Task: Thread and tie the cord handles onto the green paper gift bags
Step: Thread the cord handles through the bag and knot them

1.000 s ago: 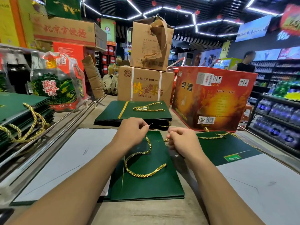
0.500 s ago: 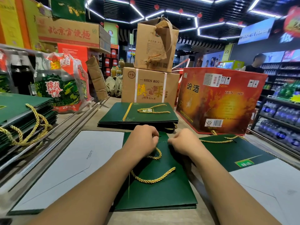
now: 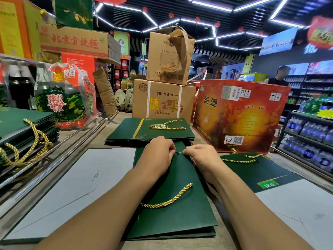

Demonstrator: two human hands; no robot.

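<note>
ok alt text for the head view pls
The left hand and right hand meet, fingers curled, at the top edge of a flat green gift bag; a gold cord loops across it. More bags and cartons stand behind.

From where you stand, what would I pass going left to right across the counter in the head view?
stack of bags → white sheet → middle bag → right bag → water bottles
</note>
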